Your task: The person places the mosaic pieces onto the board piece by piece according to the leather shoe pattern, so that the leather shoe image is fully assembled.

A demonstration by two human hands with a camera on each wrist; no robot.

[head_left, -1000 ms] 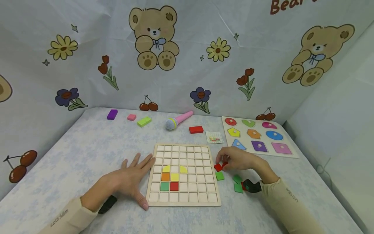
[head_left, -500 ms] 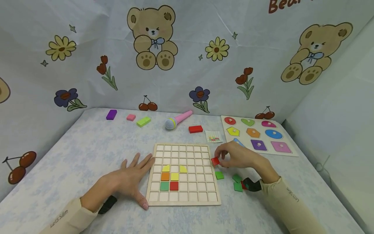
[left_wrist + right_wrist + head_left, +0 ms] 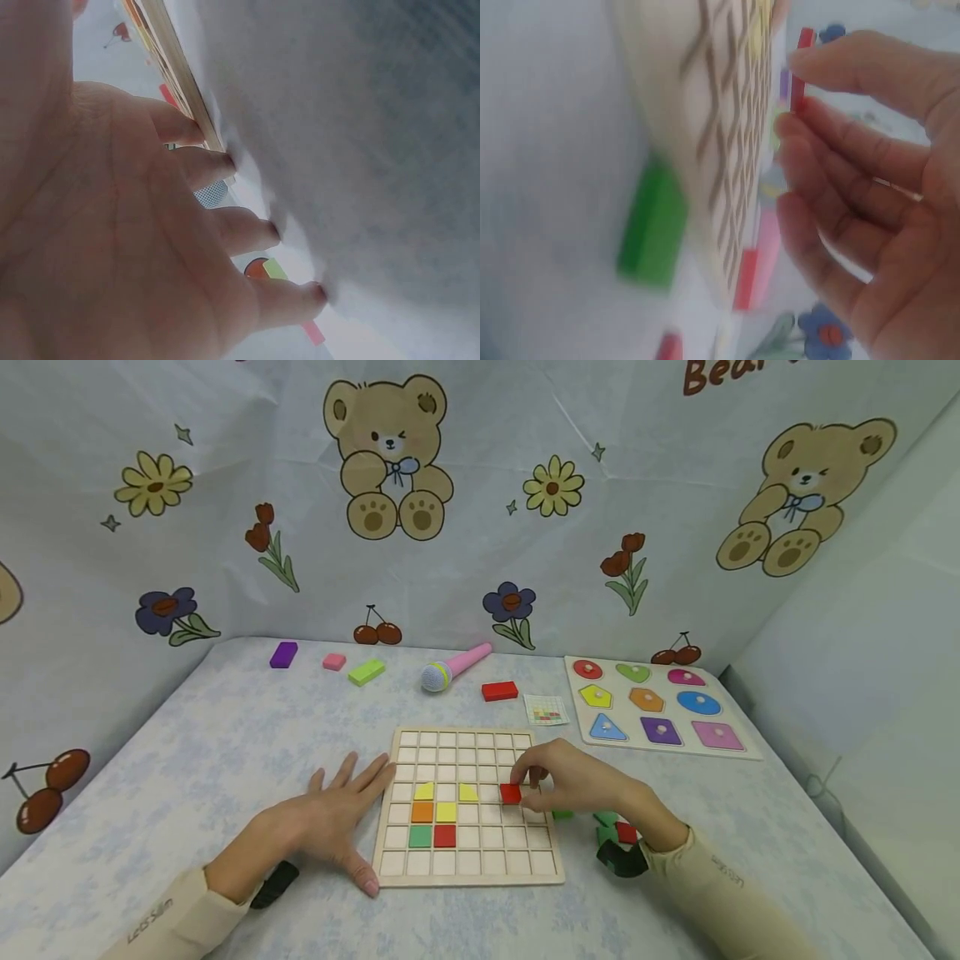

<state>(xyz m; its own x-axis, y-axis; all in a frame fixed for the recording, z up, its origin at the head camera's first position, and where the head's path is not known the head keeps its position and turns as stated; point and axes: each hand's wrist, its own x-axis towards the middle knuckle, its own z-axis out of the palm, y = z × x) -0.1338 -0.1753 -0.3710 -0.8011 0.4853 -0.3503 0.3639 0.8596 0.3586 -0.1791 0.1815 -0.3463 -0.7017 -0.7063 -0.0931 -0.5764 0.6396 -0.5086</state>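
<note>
Soft, even brightness is seen in the head view, with wide-angle bending at the edges; both wrist views are blurred and washed out

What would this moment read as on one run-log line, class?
right hand: pinches red tile over grid board | left hand: flat on table, touching board's left edge | tile: not yet placed

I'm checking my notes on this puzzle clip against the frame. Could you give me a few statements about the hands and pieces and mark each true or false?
1. The right hand pinches a red square tile over the wooden grid board. True.
2. The left hand holds a green tile. False: it lies flat beside the board's left edge, holding nothing.
3. The pink toy microphone lies on the grid board. False: it lies on the table behind it.
4. Six tiles sit in the board. True.
</note>
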